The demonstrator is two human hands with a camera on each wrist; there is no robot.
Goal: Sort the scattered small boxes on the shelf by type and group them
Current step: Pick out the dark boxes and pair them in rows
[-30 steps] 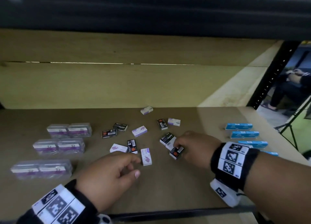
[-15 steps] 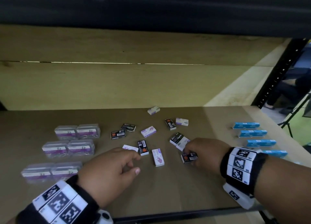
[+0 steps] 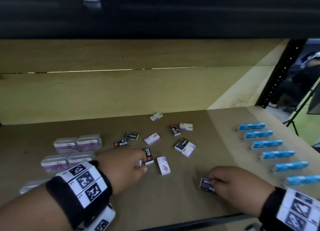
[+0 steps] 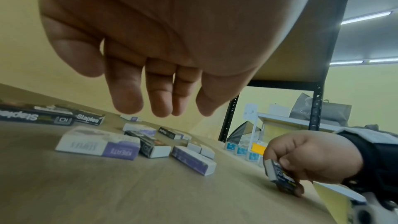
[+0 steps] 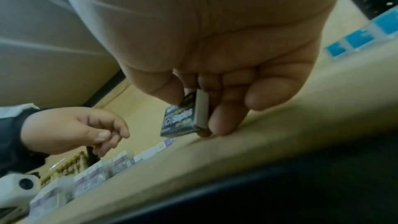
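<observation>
Small black staples boxes (image 3: 131, 135) and purple-and-white boxes (image 3: 163, 165) lie scattered mid-shelf. My right hand (image 3: 214, 180) pinches one black staples box (image 3: 207, 185) near the shelf's front edge, tilted on the board; it also shows in the left wrist view (image 4: 277, 175) and between thumb and fingers in the right wrist view (image 5: 183, 122). My left hand (image 3: 142, 159) hovers with relaxed fingers (image 4: 127, 98) just above a purple-and-white box (image 4: 96, 144), beside another black box (image 3: 148, 156). It holds nothing.
Clear plastic cases with purple labels (image 3: 78, 143) are grouped at the left. Blue boxes (image 3: 266, 144) stand in a row along the right side. A black rail (image 3: 190, 223) marks the front edge, a black post (image 3: 280, 74) the right corner. A person (image 3: 304, 74) sits beyond it.
My right hand has drawn the black staples box from the middle cluster back toward the front edge. My left hand has reached forward over the boxes.
</observation>
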